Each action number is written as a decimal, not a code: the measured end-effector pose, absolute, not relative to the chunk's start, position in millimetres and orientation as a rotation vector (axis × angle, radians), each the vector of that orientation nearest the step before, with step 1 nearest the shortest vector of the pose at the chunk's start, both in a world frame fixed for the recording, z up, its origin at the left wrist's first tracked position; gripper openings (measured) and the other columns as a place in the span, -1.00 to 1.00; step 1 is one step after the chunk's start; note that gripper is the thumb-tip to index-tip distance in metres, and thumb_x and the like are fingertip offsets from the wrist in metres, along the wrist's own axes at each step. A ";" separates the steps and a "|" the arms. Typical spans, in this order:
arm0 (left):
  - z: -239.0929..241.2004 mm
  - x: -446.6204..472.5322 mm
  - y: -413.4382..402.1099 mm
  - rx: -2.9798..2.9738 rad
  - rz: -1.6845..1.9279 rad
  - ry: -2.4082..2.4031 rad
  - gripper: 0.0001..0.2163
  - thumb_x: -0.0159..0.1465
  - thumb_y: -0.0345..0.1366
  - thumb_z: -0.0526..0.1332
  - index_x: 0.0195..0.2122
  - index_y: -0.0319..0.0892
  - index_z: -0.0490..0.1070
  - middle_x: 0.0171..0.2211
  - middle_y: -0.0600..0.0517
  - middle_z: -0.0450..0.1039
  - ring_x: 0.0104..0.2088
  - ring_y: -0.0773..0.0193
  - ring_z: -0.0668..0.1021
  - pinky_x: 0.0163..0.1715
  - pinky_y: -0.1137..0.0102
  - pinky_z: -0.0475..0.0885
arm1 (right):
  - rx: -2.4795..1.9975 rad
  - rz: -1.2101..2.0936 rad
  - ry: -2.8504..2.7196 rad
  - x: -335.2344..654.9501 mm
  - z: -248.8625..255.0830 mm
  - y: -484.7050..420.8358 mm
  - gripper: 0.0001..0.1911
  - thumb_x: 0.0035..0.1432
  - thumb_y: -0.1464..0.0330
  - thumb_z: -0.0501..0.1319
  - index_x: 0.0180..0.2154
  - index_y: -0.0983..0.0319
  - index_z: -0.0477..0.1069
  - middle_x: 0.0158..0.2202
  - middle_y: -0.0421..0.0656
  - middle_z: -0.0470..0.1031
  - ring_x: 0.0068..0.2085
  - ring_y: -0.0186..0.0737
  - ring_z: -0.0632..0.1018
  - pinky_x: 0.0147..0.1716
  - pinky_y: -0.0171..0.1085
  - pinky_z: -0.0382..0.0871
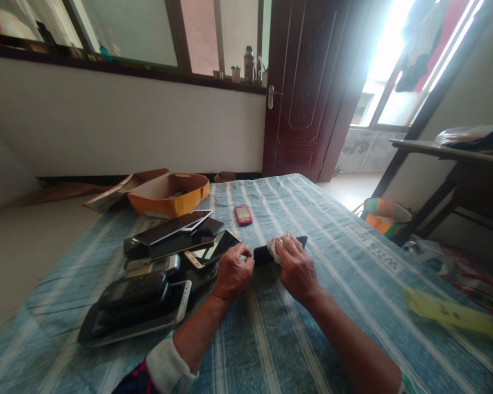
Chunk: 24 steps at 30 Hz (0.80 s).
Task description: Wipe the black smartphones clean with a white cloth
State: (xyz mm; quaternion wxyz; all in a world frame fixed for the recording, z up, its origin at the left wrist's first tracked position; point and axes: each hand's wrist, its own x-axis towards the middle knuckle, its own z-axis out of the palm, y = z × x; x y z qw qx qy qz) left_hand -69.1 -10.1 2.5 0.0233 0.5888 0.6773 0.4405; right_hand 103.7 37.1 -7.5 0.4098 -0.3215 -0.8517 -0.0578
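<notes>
A black phone lies on the striped bedcover in front of me. My left hand is closed, its thumb and fingertips pinched at the phone's left end. My right hand presses a crumpled white cloth onto the phone's upper face; the phone's far end shows beyond the fingers. Just left of my left hand is a pile of phones, among them a gold-edged one, a white-edged one and a black handset. Ahead lies a small red device with a blurred face.
An open orange cardboard box stands at the far left of the bedcover, its contents mostly hidden. A yellow plastic packet lies at the right. Beyond are a dark red door and a table at the right.
</notes>
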 end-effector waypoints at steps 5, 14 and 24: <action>6.3 -67.8 -11.5 1.824 1.367 2.116 -0.88 0.04 -0.46 0.14 -0.55 -0.12 0.40 -0.47 0.04 0.54 -0.31 0.17 0.59 -0.17 0.33 0.44 | -0.820 -0.143 -2.148 103.8 -5.9 36.4 -0.53 0.08 0.62 0.01 0.02 0.33 0.40 0.04 0.06 0.43 0.20 0.06 0.32 0.12 -0.04 0.31; 8.4 -67.9 -12.0 1.775 1.408 2.107 -0.89 0.07 -0.39 0.13 -0.52 -0.13 0.44 -0.51 0.07 0.53 -0.46 0.26 0.56 -0.34 0.41 0.44 | -0.803 -0.144 -2.148 103.7 -6.6 37.0 -0.54 0.10 0.62 0.01 0.04 0.37 0.39 0.06 0.11 0.42 0.21 0.06 0.29 0.12 -0.02 0.31; 8.6 -66.8 -12.2 1.767 1.436 2.050 -0.89 0.07 -0.40 0.12 -0.52 -0.14 0.43 -0.54 0.11 0.49 -0.54 0.32 0.53 -0.45 0.47 0.41 | -0.810 -0.157 -2.149 103.9 -4.7 36.7 -0.54 0.10 0.61 0.02 0.04 0.35 0.40 0.04 0.10 0.43 0.22 0.03 0.30 0.12 -0.04 0.31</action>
